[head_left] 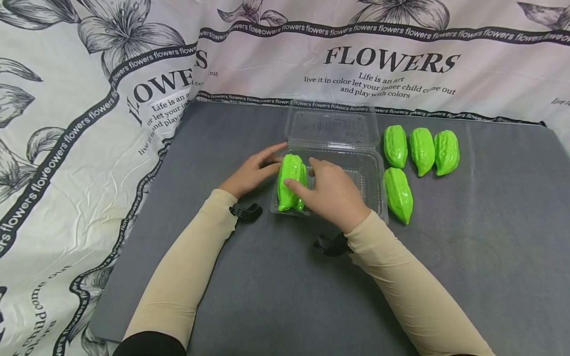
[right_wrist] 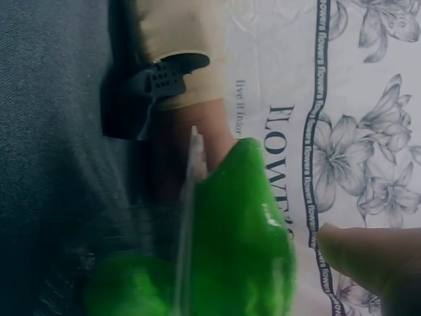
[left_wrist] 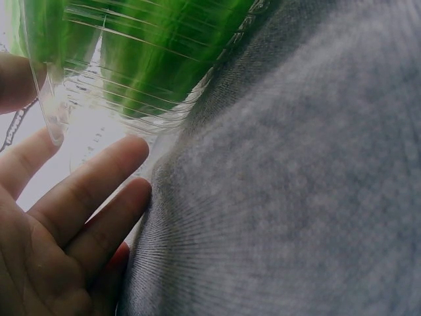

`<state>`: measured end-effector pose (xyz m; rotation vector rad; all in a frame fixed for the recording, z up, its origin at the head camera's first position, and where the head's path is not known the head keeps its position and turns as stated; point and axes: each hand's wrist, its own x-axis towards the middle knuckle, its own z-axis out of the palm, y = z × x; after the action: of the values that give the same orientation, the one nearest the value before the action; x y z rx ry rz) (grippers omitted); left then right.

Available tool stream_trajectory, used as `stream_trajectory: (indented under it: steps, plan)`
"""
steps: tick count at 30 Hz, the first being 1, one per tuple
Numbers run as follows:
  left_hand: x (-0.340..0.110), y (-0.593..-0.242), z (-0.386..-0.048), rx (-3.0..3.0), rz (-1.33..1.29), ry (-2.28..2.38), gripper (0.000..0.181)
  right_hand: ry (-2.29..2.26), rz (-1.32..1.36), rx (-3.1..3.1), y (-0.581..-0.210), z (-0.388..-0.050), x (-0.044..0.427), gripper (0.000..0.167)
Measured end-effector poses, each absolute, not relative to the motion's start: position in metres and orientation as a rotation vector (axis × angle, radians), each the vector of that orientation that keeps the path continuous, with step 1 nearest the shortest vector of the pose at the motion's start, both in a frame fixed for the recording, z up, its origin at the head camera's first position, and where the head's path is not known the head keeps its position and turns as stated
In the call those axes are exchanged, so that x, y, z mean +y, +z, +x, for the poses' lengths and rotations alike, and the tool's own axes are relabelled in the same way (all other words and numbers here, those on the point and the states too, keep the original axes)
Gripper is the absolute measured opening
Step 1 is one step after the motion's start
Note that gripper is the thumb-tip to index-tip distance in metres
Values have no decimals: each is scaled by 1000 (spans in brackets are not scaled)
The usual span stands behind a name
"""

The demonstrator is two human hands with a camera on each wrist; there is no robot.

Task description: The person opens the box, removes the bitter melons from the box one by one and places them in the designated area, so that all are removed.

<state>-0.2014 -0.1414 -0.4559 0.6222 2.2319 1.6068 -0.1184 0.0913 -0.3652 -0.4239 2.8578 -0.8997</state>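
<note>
At the left side of a clear plastic container (head_left: 367, 170), your left hand (head_left: 256, 173) is spread, its fingers extended beside the wall and gripping nothing; whether a fingertip touches the plastic is hard to tell. Your right hand (head_left: 336, 193) reaches over the container's middle, fingers relaxed and thumb (right_wrist: 362, 257) stretched out, and the right wrist view puts that thumb apart from the pod beside it, so this hand grips nothing either. Inside the one container, two green pods can be told apart, both lengthwise against its left side: the left pod (head_left: 289, 165) nearer your left hand, and the right pod (head_left: 305, 173) close against it, partly covered by your thumb in the head view. To their right the container's ribbed floor is bare where your hand leaves it visible. Its single lid (head_left: 331, 126) is hinged open at the far edge. Just right of the container lie four more pods: a back row of three, counted as a near one (head_left: 395, 146), a middle one (head_left: 422, 151) and a far-right one (head_left: 447, 152), plus a single pod (head_left: 399, 195) in front of the first. That makes six visible pods, all around the grey worktop's (head_left: 490, 237) back half, before a flower-printed cloth (head_left: 267, 64).
</note>
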Motion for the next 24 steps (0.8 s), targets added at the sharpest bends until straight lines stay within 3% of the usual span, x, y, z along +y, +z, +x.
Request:
stream_trajectory:
  steps: [10, 17, 24]
  plan:
    - [-140, -453, -200, 2219, 618, 1606, 59, -976, -499, 2839, -377, -120, 86, 88]
    - [-139, -454, -201, 2225, 626, 1596, 59, -1036, -575, 2847, -382, -118, 83, 46]
    - [-141, -456, -202, 2231, 623, 1601, 59, -1100, -606, 2815, -383, -119, 81, 36]
